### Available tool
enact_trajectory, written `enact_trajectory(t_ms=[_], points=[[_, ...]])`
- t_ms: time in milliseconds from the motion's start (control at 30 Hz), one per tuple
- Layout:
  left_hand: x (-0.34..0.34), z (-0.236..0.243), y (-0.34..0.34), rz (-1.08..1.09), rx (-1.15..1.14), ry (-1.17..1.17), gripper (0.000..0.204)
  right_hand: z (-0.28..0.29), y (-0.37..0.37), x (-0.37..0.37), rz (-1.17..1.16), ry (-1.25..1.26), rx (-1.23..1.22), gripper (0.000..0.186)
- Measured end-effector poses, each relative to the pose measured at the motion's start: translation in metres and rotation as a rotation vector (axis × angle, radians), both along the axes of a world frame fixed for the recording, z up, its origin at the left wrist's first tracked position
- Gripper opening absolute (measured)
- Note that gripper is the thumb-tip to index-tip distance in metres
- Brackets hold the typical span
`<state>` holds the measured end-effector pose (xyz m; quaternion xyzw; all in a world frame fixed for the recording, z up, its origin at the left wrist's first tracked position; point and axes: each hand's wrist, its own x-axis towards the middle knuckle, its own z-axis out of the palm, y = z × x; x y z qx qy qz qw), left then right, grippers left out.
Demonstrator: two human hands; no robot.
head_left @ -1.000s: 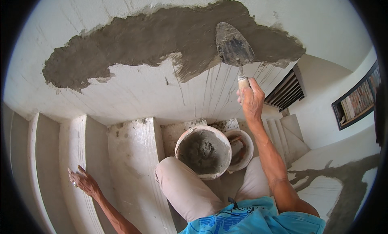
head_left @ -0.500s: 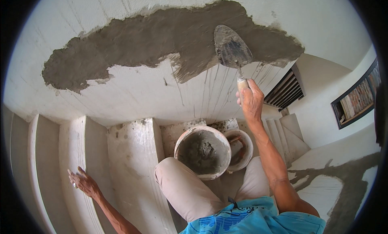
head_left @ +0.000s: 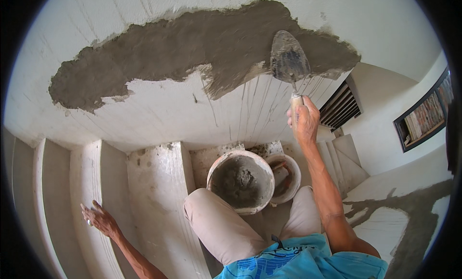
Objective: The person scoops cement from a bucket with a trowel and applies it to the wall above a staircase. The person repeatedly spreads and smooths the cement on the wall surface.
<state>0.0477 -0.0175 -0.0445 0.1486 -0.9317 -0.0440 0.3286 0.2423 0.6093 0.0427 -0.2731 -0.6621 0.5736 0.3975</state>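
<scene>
My right hand [head_left: 305,121] is closed around the wooden handle of a trowel [head_left: 288,57]. The trowel's blade, smeared with grey mortar, lies over the right part of a dark wet mortar patch [head_left: 168,50] on the white wall. Whether the blade presses flat on the wall, I cannot tell. Off to the left, my left hand [head_left: 101,220] rests on the edge of a stair step [head_left: 86,182], fingers spread, a ring on one of them. A bucket of wet mortar [head_left: 240,180] stands in front of my knees.
Close against the mortar bucket's right side is a smaller pale bucket [head_left: 291,182] with a tool in it. Stairs run along the wall's foot on both sides. A slatted opening [head_left: 341,105] and a dark-framed window [head_left: 423,113] are at right. More mortar [head_left: 414,216] streaks the lower right surface.
The trowel in my right hand has slid a little to the right across the mortar patch. My left hand stays in the same place on the step.
</scene>
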Motion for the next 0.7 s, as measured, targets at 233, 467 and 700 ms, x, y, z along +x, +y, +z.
enact_trajectory(t_ms=[233, 467, 700], points=[[-0.004, -0.005, -0.007, -0.025, 0.046, 0.028, 0.072, -0.011, 0.024, -0.018, 0.071, -0.001, 0.008, 0.027], [-0.001, -0.002, -0.003, -0.011, 0.004, 0.006, 0.07, -0.042, 0.03, 0.007, 0.037, -0.119, -0.021, 0.03], [0.0, -0.001, -0.002, -0.01, -0.015, 0.007, 0.07, -0.019, 0.016, 0.011, 0.066, -0.044, 0.055, 0.029]])
